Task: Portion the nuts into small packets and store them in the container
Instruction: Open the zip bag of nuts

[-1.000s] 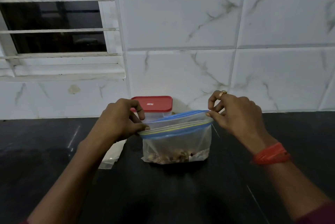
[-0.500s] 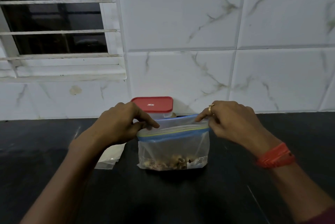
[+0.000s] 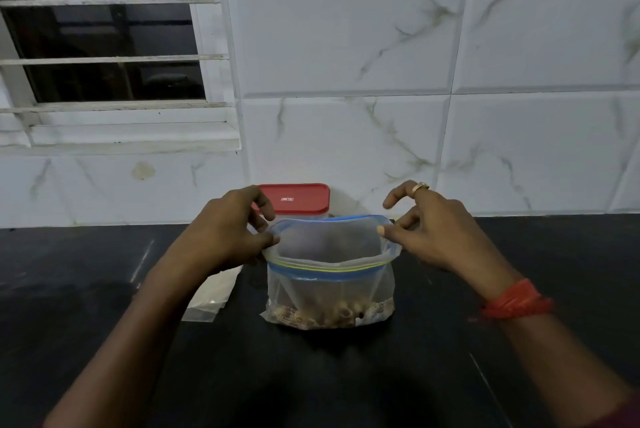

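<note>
A clear zip bag [image 3: 330, 282] with a blue and green seal strip stands upright on the black counter [image 3: 311, 375], its mouth spread wide. Nuts [image 3: 325, 315] lie in its bottom. My left hand [image 3: 225, 230] pinches the left end of the bag's rim. My right hand [image 3: 429, 223] pinches the right end, thumb inside the rim. Behind the bag, against the wall, stands a container with a red lid [image 3: 294, 198], lid on. A stack of small clear packets [image 3: 211, 296] lies flat on the counter under my left forearm.
A white marble-tiled wall [image 3: 381, 116] rises right behind the counter. A barred window [image 3: 100, 47] with a white sill sits at the upper left. Bare black counter stretches to the left, right and front of the bag.
The bag's mouth was shut flat a second ago; my hands have pulled its two sides apart and it now gapes open. The bag has stayed where it was.
</note>
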Demonstrator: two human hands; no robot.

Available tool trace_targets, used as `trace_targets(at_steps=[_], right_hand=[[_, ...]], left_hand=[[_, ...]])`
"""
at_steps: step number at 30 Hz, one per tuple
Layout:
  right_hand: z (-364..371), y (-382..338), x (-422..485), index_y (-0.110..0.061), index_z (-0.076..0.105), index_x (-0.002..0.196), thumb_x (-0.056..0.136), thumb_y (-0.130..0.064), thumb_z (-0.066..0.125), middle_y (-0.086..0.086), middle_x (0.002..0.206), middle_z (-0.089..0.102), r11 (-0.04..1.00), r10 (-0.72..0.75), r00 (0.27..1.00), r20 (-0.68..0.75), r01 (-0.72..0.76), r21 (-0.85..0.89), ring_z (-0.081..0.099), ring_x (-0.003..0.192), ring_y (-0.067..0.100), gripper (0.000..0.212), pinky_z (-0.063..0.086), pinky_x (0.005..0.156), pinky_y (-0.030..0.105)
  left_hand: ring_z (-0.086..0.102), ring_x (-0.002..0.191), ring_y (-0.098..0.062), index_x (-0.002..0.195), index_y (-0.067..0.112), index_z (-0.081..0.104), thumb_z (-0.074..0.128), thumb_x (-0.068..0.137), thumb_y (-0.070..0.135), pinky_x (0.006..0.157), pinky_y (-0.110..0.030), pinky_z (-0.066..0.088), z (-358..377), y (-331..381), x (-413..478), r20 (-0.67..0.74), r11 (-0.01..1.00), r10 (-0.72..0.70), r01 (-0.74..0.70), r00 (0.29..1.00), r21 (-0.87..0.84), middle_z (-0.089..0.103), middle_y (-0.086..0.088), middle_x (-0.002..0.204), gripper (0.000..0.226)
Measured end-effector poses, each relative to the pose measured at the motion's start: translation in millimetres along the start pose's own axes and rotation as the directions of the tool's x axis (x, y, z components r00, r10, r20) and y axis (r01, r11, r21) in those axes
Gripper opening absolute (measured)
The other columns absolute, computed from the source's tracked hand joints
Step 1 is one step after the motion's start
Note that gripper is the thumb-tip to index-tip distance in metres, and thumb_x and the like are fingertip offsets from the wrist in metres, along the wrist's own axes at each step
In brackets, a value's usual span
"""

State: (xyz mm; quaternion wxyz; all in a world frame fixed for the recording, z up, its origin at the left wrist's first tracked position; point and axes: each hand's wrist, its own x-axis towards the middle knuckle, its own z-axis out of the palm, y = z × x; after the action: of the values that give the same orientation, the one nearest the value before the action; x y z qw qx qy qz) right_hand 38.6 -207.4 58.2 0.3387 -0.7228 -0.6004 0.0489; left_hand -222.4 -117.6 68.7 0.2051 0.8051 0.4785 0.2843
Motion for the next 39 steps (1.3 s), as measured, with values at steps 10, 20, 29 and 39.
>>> trace_targets(at_steps=[10,20,29,39], right_hand=[[11.3,12.6,9.0,-0.023,0.070,0.058,0.097,-0.034,0.063,-0.005,0.050,0.050,0.900,0.134,0.964,0.229,-0.215,0.380,0.043,0.051,0.014,0.040,0.038,0.047,0.025],[16.3,22.1,9.0,-0.015,0.072,0.091,0.083,-0.032,0.071,0.001,0.071,0.058,0.437,0.093,0.837,0.539,-0.521,0.733,0.048,0.055,0.008,0.018,0.043,0.042,0.019],[14.0,36.5,17.5,0.006,0.071,0.103,0.071,-0.008,0.073,0.015,0.087,0.076,0.455,0.068,0.859,0.507,-0.479,0.751,0.074,0.074,0.016,0.035,0.060,0.061,0.024],[23.6,29.1,16.6,-0.003,0.071,0.109,0.086,0.002,0.068,0.013,0.088,0.077,0.409,0.123,0.870,0.477,-0.483,0.774,0.076,0.073,0.019,0.024,0.062,0.062,0.027]], left_hand=[[0.046,0.062,-0.016,0.084,0.010,0.077,0.064,0.096,0.033,0.050,-0.026,0.045,7.4,-10.4,7.4,0.212,0.962,-0.168,0.207,0.963,-0.176,0.051,-0.007,0.070,0.029],[0.054,0.060,-0.017,0.086,0.004,0.077,0.066,0.092,0.023,0.045,-0.027,0.057,18.6,-18.1,6.7,0.442,0.547,-0.274,0.516,0.854,-0.659,0.059,-0.009,0.070,0.022],[0.065,0.075,-0.024,0.096,-0.004,0.074,0.087,0.058,0.029,0.058,-0.029,0.061,16.1,-31.3,14.3,0.452,0.549,-0.227,0.496,0.863,-0.672,0.065,-0.020,0.087,0.052],[0.069,0.073,-0.022,0.095,0.004,0.074,0.079,0.059,0.009,0.060,-0.031,0.063,20.7,-26.7,9.3,0.446,0.601,-0.200,0.469,0.872,-0.647,0.073,-0.016,0.089,0.037]])
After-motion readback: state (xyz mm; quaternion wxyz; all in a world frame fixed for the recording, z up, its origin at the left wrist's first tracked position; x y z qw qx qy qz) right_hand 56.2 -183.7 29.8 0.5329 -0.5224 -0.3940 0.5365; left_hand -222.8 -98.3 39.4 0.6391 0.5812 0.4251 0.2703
